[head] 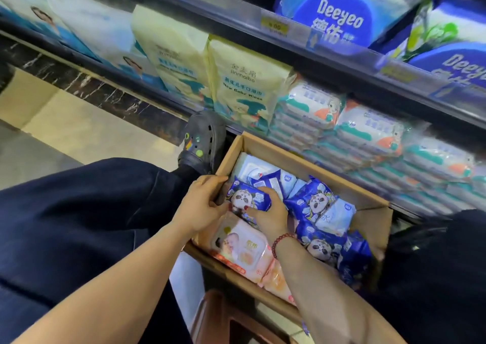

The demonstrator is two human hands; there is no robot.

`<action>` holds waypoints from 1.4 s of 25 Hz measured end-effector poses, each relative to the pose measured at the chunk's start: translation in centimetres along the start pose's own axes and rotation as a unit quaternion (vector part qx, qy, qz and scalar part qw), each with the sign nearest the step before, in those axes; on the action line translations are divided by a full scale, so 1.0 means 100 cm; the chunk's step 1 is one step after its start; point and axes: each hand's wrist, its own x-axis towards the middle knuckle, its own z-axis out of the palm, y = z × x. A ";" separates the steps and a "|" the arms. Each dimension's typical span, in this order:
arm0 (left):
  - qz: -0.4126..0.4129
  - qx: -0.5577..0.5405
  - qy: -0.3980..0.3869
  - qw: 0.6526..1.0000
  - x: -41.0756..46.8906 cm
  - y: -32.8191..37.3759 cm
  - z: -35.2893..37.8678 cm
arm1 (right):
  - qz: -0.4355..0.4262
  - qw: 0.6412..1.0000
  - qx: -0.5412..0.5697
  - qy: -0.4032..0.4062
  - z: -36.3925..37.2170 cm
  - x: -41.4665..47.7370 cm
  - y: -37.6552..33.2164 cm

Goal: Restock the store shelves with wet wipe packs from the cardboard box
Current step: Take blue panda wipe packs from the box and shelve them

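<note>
An open cardboard box [297,157] stands on the floor in front of the shelves, filled with wet wipe packs. Both hands hold one small blue panda pack [248,197] near the box's left wall. My left hand [203,207] grips its left end, fingers curled over the box edge. My right hand [268,212] grips its right side from above, a red bead bracelet on the wrist. More blue panda packs [315,201] lie to the right. A pink baby pack [244,249] lies at the near side. White packs [252,169] sit at the far end.
The low shelf [349,144] behind the box holds stacked white-and-teal wipe packs and tall cream packs [236,80]. Blue Deeyeo packs [339,15] fill the shelf above. My dark-trousered leg and grey clog [202,141] are left of the box. A brown stool [223,317] is below.
</note>
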 end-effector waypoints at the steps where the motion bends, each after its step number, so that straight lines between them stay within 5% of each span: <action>1: 0.011 -0.015 0.010 1.000 0.002 0.003 0.000 | 0.002 1.000 0.030 -0.006 -0.010 0.001 -0.005; 9: -0.046 -0.313 -0.073 0.946 0.005 0.054 0.014 | -0.030 0.977 0.132 -0.167 -0.099 -0.011 -0.025; 15: -0.052 -0.366 -0.132 0.920 0.008 0.080 0.031 | -0.052 0.968 0.152 -0.194 -0.117 -0.021 -0.021; 17: -0.073 -0.379 -0.110 0.916 0.012 0.077 0.037 | -0.040 0.973 0.162 -0.161 -0.119 -0.013 -0.017; 22: -0.149 -0.408 -0.028 0.901 0.020 0.058 0.059 | 0.047 0.977 0.130 0.164 -0.131 0.031 0.015; 26: -0.184 -0.411 -0.003 0.893 0.023 0.038 0.074 | 0.101 0.983 0.081 0.133 -0.132 0.059 0.030; 32: -0.218 -0.434 0.000 0.874 0.032 0.027 0.081 | 0.138 0.957 0.162 0.197 -0.115 0.073 0.039; 35: -0.221 -0.438 -0.003 0.871 0.031 0.026 0.082 | 0.178 0.948 0.212 0.159 -0.117 0.076 0.044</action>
